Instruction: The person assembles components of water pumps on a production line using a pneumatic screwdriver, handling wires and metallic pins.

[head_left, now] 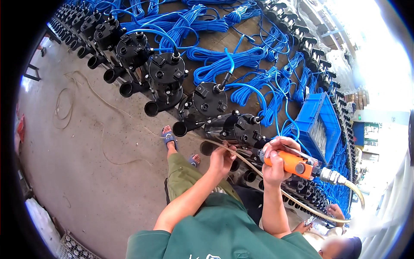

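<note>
Blue cable coils (228, 57), tied in long bundles, covered much of a flat brown surface (217, 42). Open blue plastic crate (308, 115) sat tilted in view beside them, thin grey rods (319, 137) inside. Grey concrete floor (86, 166) filled the left side. Lower left: white bag-like bundle (42, 221), metal wire basket (74, 247) near it. Far right: brown stacked blocks (360, 100). Lower right corner: co-worker in dark cap (355, 247).

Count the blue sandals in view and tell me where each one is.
2. One sandal is on the foot at far left; the second sandal is lower and nearer the left hand. Others may be hidden behind the people or equipment.
</note>
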`<state>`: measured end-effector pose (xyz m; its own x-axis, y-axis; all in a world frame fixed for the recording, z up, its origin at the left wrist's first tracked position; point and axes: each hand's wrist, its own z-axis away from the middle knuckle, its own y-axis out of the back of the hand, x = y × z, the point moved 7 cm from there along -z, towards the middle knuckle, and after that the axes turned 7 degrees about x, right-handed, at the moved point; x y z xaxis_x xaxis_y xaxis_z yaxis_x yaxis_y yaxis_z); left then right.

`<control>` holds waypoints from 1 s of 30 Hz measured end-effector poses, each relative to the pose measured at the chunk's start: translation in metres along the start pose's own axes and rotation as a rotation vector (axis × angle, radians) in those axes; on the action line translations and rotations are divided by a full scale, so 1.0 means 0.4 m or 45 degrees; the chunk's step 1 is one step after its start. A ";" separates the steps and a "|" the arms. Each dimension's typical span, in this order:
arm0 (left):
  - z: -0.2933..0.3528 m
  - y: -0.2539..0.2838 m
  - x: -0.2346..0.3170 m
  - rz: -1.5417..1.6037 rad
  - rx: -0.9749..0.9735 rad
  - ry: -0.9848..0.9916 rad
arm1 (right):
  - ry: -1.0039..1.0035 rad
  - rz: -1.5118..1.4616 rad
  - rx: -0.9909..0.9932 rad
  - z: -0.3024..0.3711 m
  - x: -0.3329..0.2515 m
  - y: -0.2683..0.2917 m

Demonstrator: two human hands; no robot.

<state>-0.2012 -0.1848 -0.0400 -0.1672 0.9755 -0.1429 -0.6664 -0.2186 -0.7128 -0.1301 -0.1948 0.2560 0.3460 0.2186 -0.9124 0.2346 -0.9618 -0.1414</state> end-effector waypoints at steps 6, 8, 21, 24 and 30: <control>0.010 0.000 0.020 -0.147 0.071 -0.076 | -0.091 -0.023 -0.099 -0.003 0.032 0.001; 0.069 -0.018 0.062 -0.533 0.183 -0.272 | -0.105 -0.052 -0.104 -0.005 0.042 0.006; 0.299 -0.229 0.266 -2.360 -0.227 -1.915 | -0.138 -0.159 -0.418 -0.036 0.066 -0.181; 0.307 -0.203 0.282 -2.155 -0.455 -1.623 | -0.198 -0.069 -0.438 -0.033 0.091 -0.179; 0.269 -0.214 0.303 -2.129 0.178 -1.275 | -0.207 -0.098 -0.406 -0.047 0.107 -0.182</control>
<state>-0.2425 -0.0504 0.0777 0.3392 -0.1826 0.9228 -0.6018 0.7119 0.3620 -0.1150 -0.1123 0.2343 0.1737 0.2345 -0.9565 0.5347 -0.8381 -0.1084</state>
